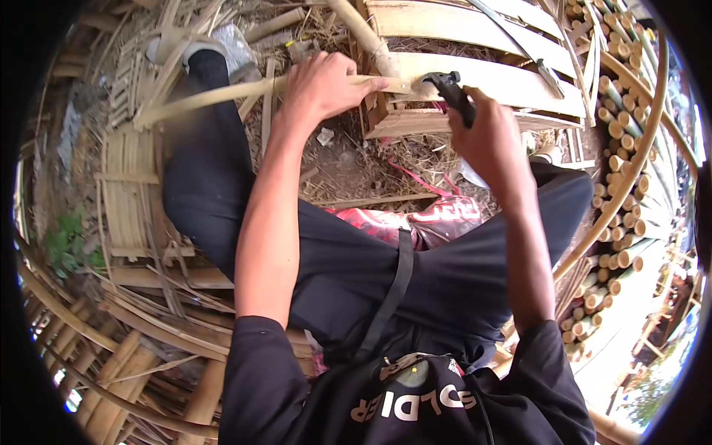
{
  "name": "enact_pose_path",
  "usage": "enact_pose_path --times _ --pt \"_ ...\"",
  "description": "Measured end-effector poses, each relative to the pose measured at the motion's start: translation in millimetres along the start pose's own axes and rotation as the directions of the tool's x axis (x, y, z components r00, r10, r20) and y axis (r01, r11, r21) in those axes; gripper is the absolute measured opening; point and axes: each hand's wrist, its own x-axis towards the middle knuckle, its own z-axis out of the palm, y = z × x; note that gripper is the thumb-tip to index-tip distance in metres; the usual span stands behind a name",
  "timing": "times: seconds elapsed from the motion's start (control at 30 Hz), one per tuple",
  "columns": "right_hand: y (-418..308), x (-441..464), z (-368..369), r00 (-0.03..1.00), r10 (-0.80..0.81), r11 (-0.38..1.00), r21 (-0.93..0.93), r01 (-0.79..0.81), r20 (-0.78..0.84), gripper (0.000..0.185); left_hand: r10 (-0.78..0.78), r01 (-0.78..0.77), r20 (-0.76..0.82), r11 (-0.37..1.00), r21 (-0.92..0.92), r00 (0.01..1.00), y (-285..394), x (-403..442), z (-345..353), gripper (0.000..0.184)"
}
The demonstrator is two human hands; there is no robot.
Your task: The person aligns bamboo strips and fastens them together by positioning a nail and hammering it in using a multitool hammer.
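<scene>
My left hand point(326, 85) is closed around a long pale bamboo strip point(215, 98), which runs out to the left above my leg. The strip's right end lies at the near left corner of a slatted wooden crate point(482, 78). My right hand point(486, 130) grips the black handle of a hammer point(445, 87). The hammer's dark head is at the strip's right end, close to the crate's top slat; whether it touches is unclear. Across the crate's slats lies a long narrow metal tool point(512, 37), its exact kind uncertain.
Stacked cut bamboo poles point(619, 156) stand at the right. A bamboo pole point(363, 33) leans near the crate's left end. Slatted bamboo pieces point(127, 185) and loose poles lie at the left. Between my legs is a red printed sack point(445, 215) on littered ground.
</scene>
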Motion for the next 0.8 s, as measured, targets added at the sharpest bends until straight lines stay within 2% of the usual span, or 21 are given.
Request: enact_pose_path --times 0.03,0.07,0.13,0.17,0.2,0.27,0.33,0.4,0.43,0.47,0.53,0.6,0.67,0.7,0.73,0.8 --pt "-5 -6 6 0.999 0.040 0.999 0.001 -0.040 -0.020 0.035 -0.032 0.032 -0.031 0.999 0.002 0.999 2 1 1 0.071" --pt "-14 -12 8 0.997 0.063 0.995 0.076 -0.060 -0.037 0.022 -0.023 0.024 -0.027 0.999 0.031 0.999 3 0 3 0.071" --pt "-20 -14 17 0.994 0.102 0.984 0.151 -0.093 -0.051 0.026 0.015 -0.016 -0.128 1.000 -0.002 0.992 3 -2 5 0.072" --pt "-18 -15 19 0.993 0.039 0.990 0.137 -0.024 -0.115 0.026 0.019 -0.021 -0.117 1.000 -0.018 0.993 3 -2 5 0.070" --pt "-17 -13 17 0.991 0.052 0.988 0.148 -0.033 -0.125 0.026 0.031 -0.032 -0.113 0.999 -0.004 0.993 4 -2 1 0.070" --pt "-16 -9 7 0.994 -0.048 0.995 0.085 0.057 -0.101 0.021 0.069 -0.070 -0.056 0.997 -0.023 0.996 6 -4 -3 0.069" --pt "-11 2 4 0.991 -0.097 0.993 0.065 0.103 -0.094 0.020 0.033 -0.034 -0.034 0.999 -0.030 0.999 7 -2 -6 0.069" --pt "-8 16 2 0.935 -0.341 0.932 0.095 0.349 -0.095 0.020 0.077 -0.077 -0.049 0.997 0.000 0.996 -1 1 0 0.074" --pt "-3 26 0 0.880 -0.467 0.883 0.013 0.470 -0.089 0.023 0.112 -0.112 -0.069 0.994 0.006 0.991 -7 1 4 0.075" --pt "2 33 5 0.853 -0.518 0.852 0.053 0.522 -0.070 0.021 0.080 -0.082 -0.087 0.996 -0.018 0.993 -12 1 9 0.075" --pt "5 51 10 0.751 -0.653 0.751 0.041 0.659 -0.102 0.020 0.204 -0.215 -0.197 0.976 -0.036 0.959 -21 4 19 0.069" --pt "-1 63 8 0.700 -0.706 0.700 0.044 0.712 -0.104 0.012 0.212 -0.230 -0.183 0.969 -0.087 0.960 -27 4 26 0.071" --pt "-2 77 8 0.611 -0.788 0.611 0.020 0.791 -0.081 0.008 0.277 -0.298 -0.275 0.954 -0.036 0.921 -35 8 39 0.070" --pt "1 85 9 0.635 -0.773 0.629 0.136 0.766 -0.001 0.005 0.282 -0.302 -0.249 0.952 -0.047 0.926 -36 10 39 0.069" --pt "1 89 17 0.671 -0.741 0.651 0.228 0.724 -0.013 0.007 0.253 -0.281 -0.256 0.957 -0.077 0.933 -37 10 42 0.069" --pt "-4 96 23 0.713 -0.698 0.688 0.343 0.639 0.071 0.016 0.291 -0.311 -0.282 0.950 -0.028 0.914 -38 9 43 0.066"
